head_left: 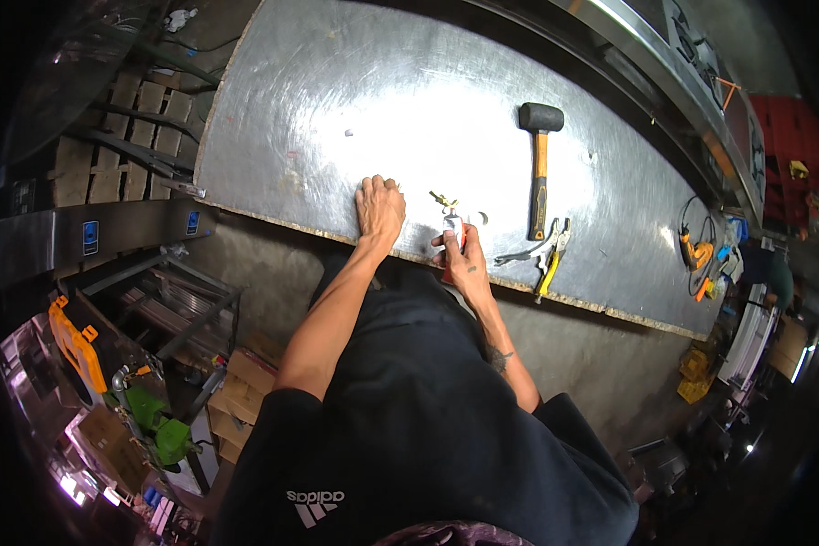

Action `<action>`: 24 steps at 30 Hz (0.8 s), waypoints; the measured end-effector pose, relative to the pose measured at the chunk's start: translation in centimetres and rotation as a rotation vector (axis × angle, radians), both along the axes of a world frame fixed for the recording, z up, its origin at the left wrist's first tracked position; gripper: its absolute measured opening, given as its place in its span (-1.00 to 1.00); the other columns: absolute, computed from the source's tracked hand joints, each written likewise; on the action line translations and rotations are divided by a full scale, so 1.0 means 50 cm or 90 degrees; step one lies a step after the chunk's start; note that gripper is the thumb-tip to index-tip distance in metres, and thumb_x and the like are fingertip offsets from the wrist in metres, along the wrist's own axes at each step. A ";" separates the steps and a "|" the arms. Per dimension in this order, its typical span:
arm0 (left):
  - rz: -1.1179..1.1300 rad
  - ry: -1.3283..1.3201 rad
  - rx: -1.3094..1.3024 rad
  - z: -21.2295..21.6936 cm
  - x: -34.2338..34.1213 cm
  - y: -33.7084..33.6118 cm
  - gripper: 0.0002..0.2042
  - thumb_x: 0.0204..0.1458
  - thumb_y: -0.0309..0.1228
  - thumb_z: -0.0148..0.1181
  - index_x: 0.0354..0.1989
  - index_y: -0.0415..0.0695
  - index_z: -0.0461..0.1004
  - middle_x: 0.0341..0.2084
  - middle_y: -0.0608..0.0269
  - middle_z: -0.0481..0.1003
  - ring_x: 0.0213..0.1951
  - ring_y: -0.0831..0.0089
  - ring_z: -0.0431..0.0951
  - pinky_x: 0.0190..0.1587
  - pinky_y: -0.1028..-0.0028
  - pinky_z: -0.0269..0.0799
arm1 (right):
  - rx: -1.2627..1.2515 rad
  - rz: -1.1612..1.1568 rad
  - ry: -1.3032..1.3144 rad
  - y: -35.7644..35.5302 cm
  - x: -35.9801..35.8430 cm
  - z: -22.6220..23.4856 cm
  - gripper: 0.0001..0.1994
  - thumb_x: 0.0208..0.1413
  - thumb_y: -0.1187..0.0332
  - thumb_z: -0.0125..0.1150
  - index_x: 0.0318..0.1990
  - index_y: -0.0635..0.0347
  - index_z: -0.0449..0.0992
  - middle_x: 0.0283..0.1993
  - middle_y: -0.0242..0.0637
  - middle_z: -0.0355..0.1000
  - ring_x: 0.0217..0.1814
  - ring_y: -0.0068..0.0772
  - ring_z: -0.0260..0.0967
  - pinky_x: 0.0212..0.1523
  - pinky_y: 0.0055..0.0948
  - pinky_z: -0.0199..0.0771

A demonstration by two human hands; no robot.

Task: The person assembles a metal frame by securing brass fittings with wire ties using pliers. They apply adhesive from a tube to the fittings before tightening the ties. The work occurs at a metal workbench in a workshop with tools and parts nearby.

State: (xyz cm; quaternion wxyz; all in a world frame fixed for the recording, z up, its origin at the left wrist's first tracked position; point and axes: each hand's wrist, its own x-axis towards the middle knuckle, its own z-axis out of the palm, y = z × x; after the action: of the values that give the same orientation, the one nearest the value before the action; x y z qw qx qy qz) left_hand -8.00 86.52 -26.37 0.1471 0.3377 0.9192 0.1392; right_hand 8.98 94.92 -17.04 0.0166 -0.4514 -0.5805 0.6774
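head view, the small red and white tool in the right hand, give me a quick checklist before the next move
1. Right hand grips the small red and white tool: ok.
2. Left hand lies flat on the metal sheet near its front edge: ok.
3. Left hand apart from the tool tip: ok.
4. Small brass piece lies just beyond the tool; whether they touch: cannot tell.
5. Hammer and pliers lie off to the right, apart from both hands: ok.

A small white-and-red object (453, 229) is held upright near the front edge of the metal-topped table (337, 91). A small yellowish piece (443, 198) is seen just beyond it.
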 end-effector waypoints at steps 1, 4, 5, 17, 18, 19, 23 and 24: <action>0.018 0.011 0.005 0.001 -0.004 0.000 -0.72 0.20 -0.31 0.27 -0.09 -0.30 0.58 -0.11 -0.07 0.52 0.05 0.01 0.44 0.09 0.04 0.36 | -0.005 0.009 -0.002 0.003 -0.005 0.011 -0.68 0.52 0.16 -0.01 0.14 0.24 0.31 -0.16 -0.29 0.54 -0.34 -0.58 0.46 -0.28 -0.49 0.51; 0.092 -0.059 0.064 0.007 -0.026 -0.025 -0.73 0.23 -0.30 0.25 -0.09 -0.29 0.58 -0.15 -0.10 0.60 -0.01 -0.02 0.52 0.11 0.03 0.35 | -0.029 0.021 0.032 0.008 -0.021 0.021 -0.68 0.53 0.14 -0.03 0.13 0.24 0.31 -0.16 -0.29 0.53 -0.34 -0.57 0.47 -0.28 -0.48 0.52; 0.150 -0.125 0.126 0.010 -0.034 -0.037 -0.73 0.23 -0.30 0.27 -0.09 -0.30 0.58 -0.17 -0.09 0.62 -0.06 0.01 0.56 0.07 0.08 0.39 | -0.031 0.033 0.037 0.009 -0.027 0.021 -0.67 0.53 0.13 -0.03 0.14 0.24 0.31 -0.18 -0.30 0.53 -0.34 -0.57 0.47 -0.30 -0.49 0.52; 0.628 -0.643 0.665 0.199 -0.022 -0.232 -0.70 0.21 -0.29 0.42 -0.02 -0.19 0.53 -0.20 0.27 0.63 -0.18 0.58 0.61 -0.09 0.56 0.52 | 0.109 0.322 0.058 -0.074 -0.136 0.096 -0.61 0.50 0.10 0.03 0.16 0.29 0.42 -0.35 -0.22 0.54 -0.36 -0.46 0.47 -0.27 -0.38 0.46; 0.636 -0.632 0.671 0.213 -0.015 -0.245 -0.70 0.22 -0.28 0.42 -0.01 -0.19 0.55 -0.20 0.29 0.63 -0.18 0.58 0.60 -0.09 0.56 0.51 | 0.126 0.350 0.055 -0.082 -0.140 0.097 -0.61 0.50 0.11 0.03 0.16 0.29 0.42 -0.37 -0.22 0.54 -0.38 -0.45 0.46 -0.30 -0.38 0.46; 0.643 -0.619 0.676 0.228 -0.010 -0.255 -0.69 0.22 -0.27 0.42 -0.01 -0.19 0.57 -0.20 0.30 0.63 -0.18 0.59 0.60 -0.09 0.57 0.51 | 0.144 0.377 0.054 -0.089 -0.146 0.098 -0.61 0.50 0.11 0.04 0.16 0.29 0.42 -0.39 -0.22 0.53 -0.40 -0.45 0.46 -0.32 -0.37 0.45; 0.640 -0.571 0.694 0.261 0.009 -0.292 -0.67 0.23 -0.22 0.41 0.02 -0.18 0.62 -0.18 0.34 0.63 -0.18 0.61 0.59 -0.08 0.58 0.50 | 0.166 0.450 0.075 -0.118 -0.168 0.115 -0.63 0.49 0.13 0.05 0.16 0.29 0.42 -0.45 -0.23 0.51 -0.48 -0.47 0.42 -0.43 -0.37 0.39; 0.649 -0.571 0.700 0.264 0.010 -0.302 -0.66 0.22 -0.23 0.41 0.03 -0.20 0.61 -0.18 0.34 0.64 -0.19 0.63 0.59 -0.11 0.60 0.51 | 0.158 0.462 0.072 -0.126 -0.175 0.122 -0.64 0.49 0.14 0.05 0.12 0.30 0.43 -0.45 -0.19 0.51 -0.46 -0.37 0.45 -0.39 -0.31 0.41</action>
State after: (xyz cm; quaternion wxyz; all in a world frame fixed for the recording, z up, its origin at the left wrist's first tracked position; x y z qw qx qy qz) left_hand -7.50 71.43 -13.15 0.2309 -0.1779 0.6164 0.7315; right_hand 0.25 88.62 -10.96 -0.1376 -0.1732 -0.7783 0.5876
